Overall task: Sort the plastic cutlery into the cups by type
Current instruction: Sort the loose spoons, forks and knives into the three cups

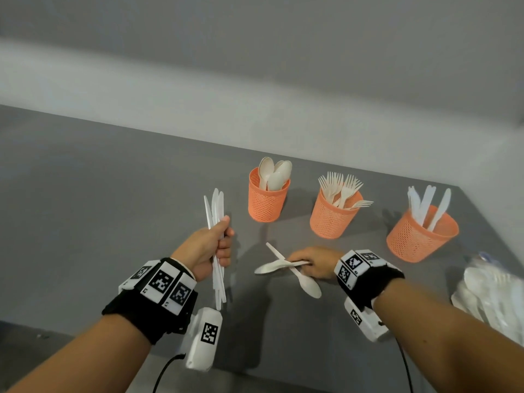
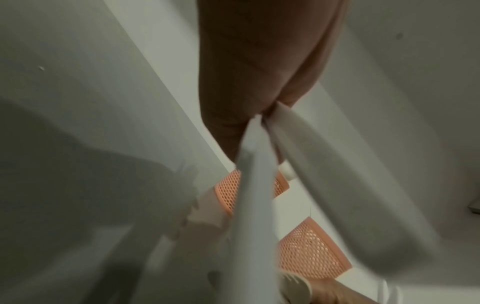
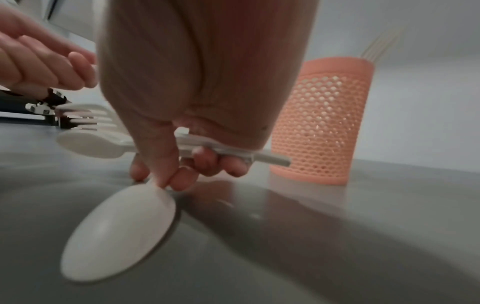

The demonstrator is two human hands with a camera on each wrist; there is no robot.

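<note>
My left hand [image 1: 219, 243] grips a bundle of white plastic knives [image 1: 214, 211] upright, left of the cups; their handles [image 2: 255, 205] fill the left wrist view. My right hand [image 1: 300, 265] is low on the grey table [image 1: 113, 194]. Its curled fingers hold a white spoon [image 3: 91, 145] with fork tines [image 3: 85, 120] showing behind it. Thumb and forefinger pinch the neck of a second spoon [image 3: 119, 230] lying on the table. Three orange mesh cups stand behind: spoons [image 1: 268, 199], forks [image 1: 331, 219], knives [image 1: 419, 236].
A clear bag of more white cutlery [image 1: 493, 293] lies at the table's right edge. The near table edge runs just under my forearms. A pale wall rises behind the cups. The fork cup [image 3: 319, 123] stands just beyond my right hand.
</note>
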